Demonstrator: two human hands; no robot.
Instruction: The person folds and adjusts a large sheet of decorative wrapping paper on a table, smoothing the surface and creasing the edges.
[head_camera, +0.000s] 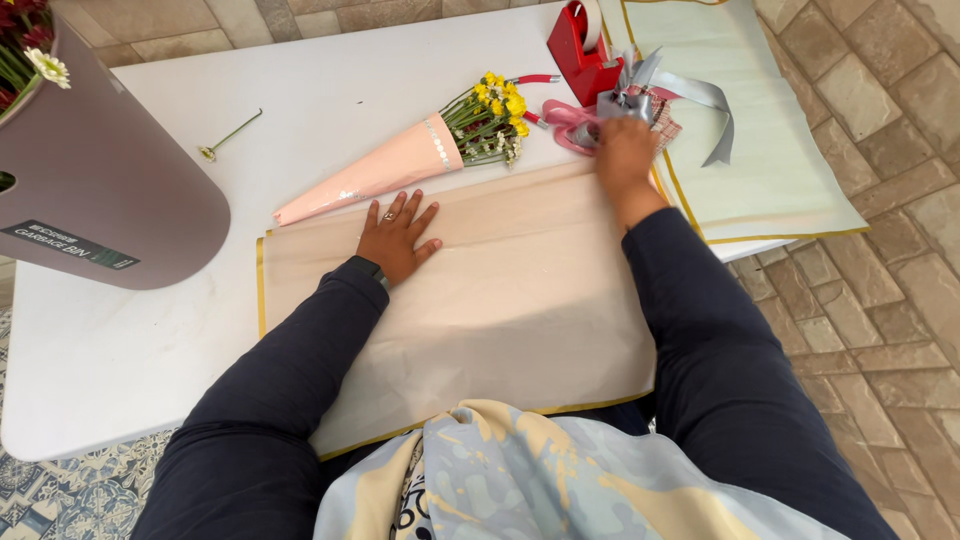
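- Where the white desk (330, 90) ends, a floor of beige paving stones (880, 250) shows at the right and top, and patterned blue tile (70, 490) at the lower left.
- A sheet of beige wrapping paper (500, 300) with a gold edge lies flat across the near side of the desk and hangs over its front edge.
- The left hand (397, 238) rests palm down on the far left part of that paper, fingers spread, holding nothing; a ring shows on one finger.
- The right hand (625, 155) reaches over the far right corner of the paper and touches a bunch of grey ribbon (640, 95); whether it pinches the ribbon I cannot tell.
- A second, pale green sheet (770, 160) with a gold edge lies under the ribbon and juts past the right edge of the desk.
- A mauve bin (100, 190) stands at the far left, with flowers (30, 50) in its top and a dark label low on its side.
- A pink paper cone (370, 175) lies just beyond the beige paper, holding small yellow and white blooms (495, 115).
- A red tape dispenser (582, 50) stands at the far edge, a pink ribbon (565, 122) just before it.
- A lone cut stem (228, 135) lies left of the cone.
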